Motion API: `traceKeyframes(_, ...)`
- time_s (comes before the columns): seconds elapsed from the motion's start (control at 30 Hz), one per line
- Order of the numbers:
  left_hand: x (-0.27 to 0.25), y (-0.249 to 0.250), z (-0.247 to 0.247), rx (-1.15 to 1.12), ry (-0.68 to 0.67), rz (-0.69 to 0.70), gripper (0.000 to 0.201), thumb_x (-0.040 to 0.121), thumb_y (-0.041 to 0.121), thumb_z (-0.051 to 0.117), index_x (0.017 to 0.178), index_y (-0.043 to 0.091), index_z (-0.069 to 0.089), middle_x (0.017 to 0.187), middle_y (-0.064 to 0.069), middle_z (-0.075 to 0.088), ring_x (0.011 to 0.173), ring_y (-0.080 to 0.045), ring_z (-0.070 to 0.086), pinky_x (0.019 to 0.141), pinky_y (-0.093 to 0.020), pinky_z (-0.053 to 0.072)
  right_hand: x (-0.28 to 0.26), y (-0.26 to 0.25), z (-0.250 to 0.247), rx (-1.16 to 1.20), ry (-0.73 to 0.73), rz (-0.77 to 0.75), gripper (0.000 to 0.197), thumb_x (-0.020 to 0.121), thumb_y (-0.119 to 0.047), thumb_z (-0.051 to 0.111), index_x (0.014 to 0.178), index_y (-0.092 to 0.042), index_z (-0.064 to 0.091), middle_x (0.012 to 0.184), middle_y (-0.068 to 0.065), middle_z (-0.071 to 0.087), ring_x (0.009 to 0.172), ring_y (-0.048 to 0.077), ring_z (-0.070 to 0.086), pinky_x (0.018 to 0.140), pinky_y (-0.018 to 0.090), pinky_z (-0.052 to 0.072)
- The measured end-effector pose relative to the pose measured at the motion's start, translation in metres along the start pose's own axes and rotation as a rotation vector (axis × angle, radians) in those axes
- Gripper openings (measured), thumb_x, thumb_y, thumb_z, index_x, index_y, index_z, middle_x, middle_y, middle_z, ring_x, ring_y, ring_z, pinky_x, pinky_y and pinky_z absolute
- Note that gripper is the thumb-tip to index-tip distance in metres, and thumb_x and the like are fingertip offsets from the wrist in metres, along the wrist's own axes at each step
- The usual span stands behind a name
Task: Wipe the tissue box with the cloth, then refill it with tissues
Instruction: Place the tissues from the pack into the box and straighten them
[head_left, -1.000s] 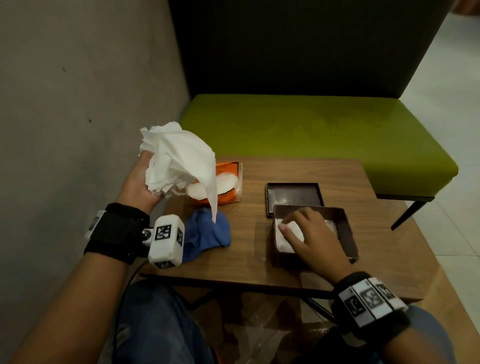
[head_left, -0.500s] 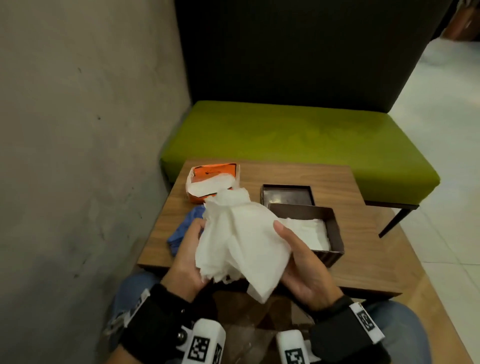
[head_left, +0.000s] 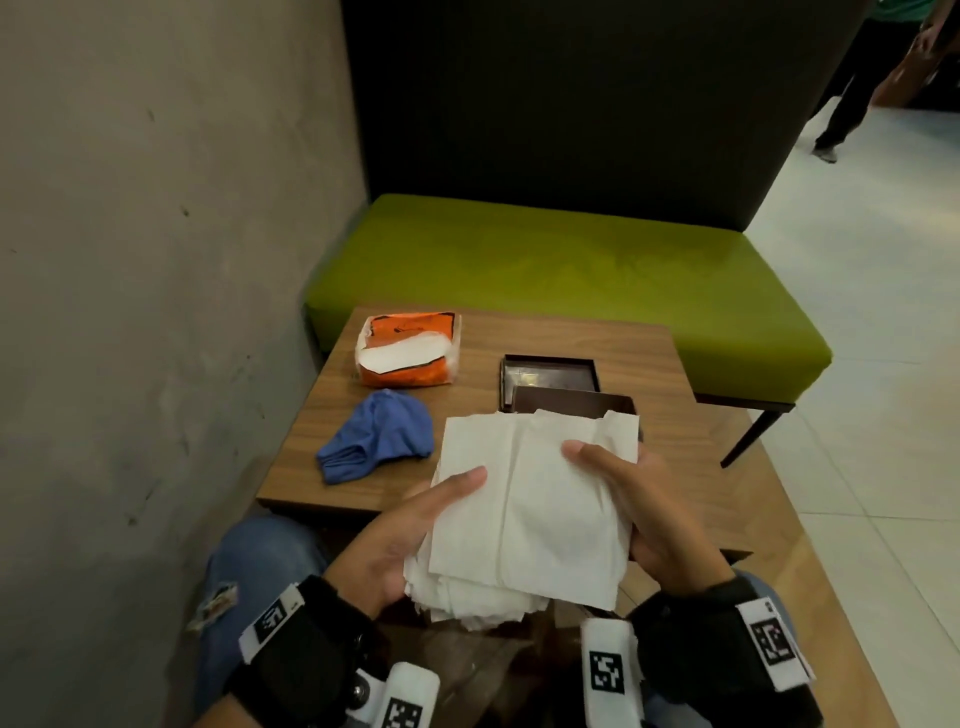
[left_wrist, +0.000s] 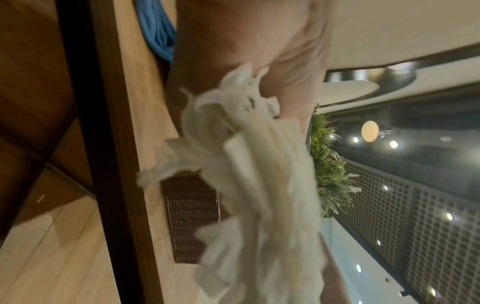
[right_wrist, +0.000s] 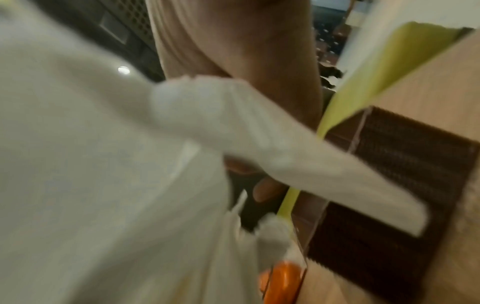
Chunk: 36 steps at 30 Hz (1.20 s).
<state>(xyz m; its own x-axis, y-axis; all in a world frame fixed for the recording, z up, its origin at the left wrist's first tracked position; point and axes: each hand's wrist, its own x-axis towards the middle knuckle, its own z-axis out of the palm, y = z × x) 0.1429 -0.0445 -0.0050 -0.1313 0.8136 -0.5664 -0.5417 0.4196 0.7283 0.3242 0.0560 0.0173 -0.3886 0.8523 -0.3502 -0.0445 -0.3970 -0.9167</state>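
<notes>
The tissues (head_left: 540, 499) hide most of the tissue box (head_left: 576, 402). The left hand (head_left: 400, 535) and right hand (head_left: 639, 504) grip the stack's sides, thumbs on top.

head: dim, soft indoor light, sharp, edges bowed | left wrist: motion-blurred, lamp glare at right | right wrist: heavily blurred, dim

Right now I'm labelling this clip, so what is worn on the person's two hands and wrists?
The left hand and right hand are bare, no gloves or rings visible. Each wrist wears a wide black band with white square-patterned marker tags. A white camera block with the same kind of marker juts from each band. No sleeves reach the wrists.
</notes>
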Motion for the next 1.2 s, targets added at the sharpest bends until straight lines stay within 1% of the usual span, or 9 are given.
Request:
traceKeyframes(0.13,0.002,-0.003,-0.005,0.09,0.051,0.076,0.063,0.062,0.036,0.078,0.119,0.016,0.061,0.108,-0.008,0.072,0.102,-0.026,0.067,0.094,-0.043,0.051,-0.005,-0.005,-0.007,-0.156,-0.008,-0.028,0.022,0.084,-0.013,0.074,0.104,-0.02,0.067,0.091,0.0,0.078,0.077,0.013,0.075,0.063,0.028,0.057)
traceKeyframes(0.27,-0.002,0.0,-0.003,0.135,0.005,0.13,0.037,0.079,0.021,0.07,0.115,0.018,0.062,0.107,-0.004,0.072,0.1,-0.022,0.068,0.091,-0.04,0.052,-0.011,-0.012,-0.012,-0.181,-0.061,0.013,0.038,0.083,-0.011,0.073,0.12,-0.015,0.062,0.106,0.007,0.075,0.091,0.022,0.074,0.07,0.033,0.061)
traceKeyframes(0.37,0.0,-0.001,0.002,0.196,0.03,0.176,0.043,0.078,0.017,0.071,0.119,0.017,0.059,0.111,-0.005,0.07,0.102,-0.023,0.067,0.092,-0.043,0.052,-0.009,-0.014,-0.008,-0.229,-0.057,0.006,0.053,0.077,-0.024,0.081,0.124,-0.019,0.058,0.115,0.008,0.071,0.1,0.026,0.071,0.087,0.044,0.058)
traceKeyframes(0.47,0.002,-0.003,0.006,0.235,0.051,0.195,0.048,0.077,0.02,0.073,0.122,0.018,0.057,0.113,-0.004,0.069,0.103,-0.024,0.066,0.093,-0.045,0.052,-0.005,-0.01,0.002,-0.356,0.029,-0.008,0.086,0.058,-0.046,0.083,0.133,-0.026,0.046,0.121,0.004,0.064,0.103,0.025,0.067,0.087,0.046,0.058)
traceKeyframes(0.63,0.003,-0.003,0.005,0.22,0.056,0.198,0.039,0.082,0.02,0.068,0.119,0.021,0.057,0.112,-0.003,0.069,0.102,-0.022,0.066,0.088,-0.038,0.053,0.0,-0.006,0.002,-0.513,0.128,-0.045,0.076,0.079,-0.022,0.076,0.14,-0.025,0.031,0.126,0.006,0.052,0.108,0.026,0.057,0.091,0.046,0.054)
traceKeyframes(0.77,0.003,-0.003,-0.001,0.162,0.009,0.172,0.04,0.08,0.019,0.07,0.118,0.019,0.059,0.112,-0.005,0.07,0.105,-0.024,0.066,0.089,-0.039,0.052,-0.001,-0.001,-0.003,-0.516,0.112,0.012,0.098,0.051,-0.046,0.083,0.137,-0.026,0.04,0.127,0.003,0.059,0.108,0.025,0.063,0.091,0.048,0.056)
traceKeyframes(0.97,0.007,-0.007,-0.001,0.175,-0.003,0.171,0.055,0.07,0.024,0.077,0.121,0.019,0.058,0.113,-0.004,0.07,0.107,-0.024,0.065,0.096,-0.044,0.049,0.0,0.003,-0.007,-0.369,0.058,0.039,0.054,0.077,-0.013,0.08,0.124,-0.017,0.055,0.113,0.004,0.068,0.103,0.026,0.067,0.074,0.035,0.056)
traceKeyframes(1.13,0.005,-0.007,0.005,0.276,0.03,0.261,0.04,0.083,0.019,0.068,0.121,0.023,0.055,0.112,0.001,0.068,0.1,-0.015,0.066,0.079,-0.029,0.055,-0.002,0.004,0.001,-0.595,0.185,-0.095,0.061,0.078,-0.013,0.078,0.13,-0.015,0.046,0.114,0.003,0.06,0.103,0.024,0.062,0.08,0.036,0.053)
traceKeyframes(1.2,0.005,-0.008,0.008,0.326,0.06,0.303,0.041,0.083,0.02,0.068,0.121,0.023,0.053,0.114,0.004,0.066,0.101,-0.013,0.065,0.083,-0.03,0.055,-0.006,0.001,0.01,-0.652,0.198,-0.17,0.062,0.08,-0.012,0.076,0.131,-0.016,0.041,0.111,0.0,0.056,0.103,0.023,0.059,0.08,0.034,0.051)
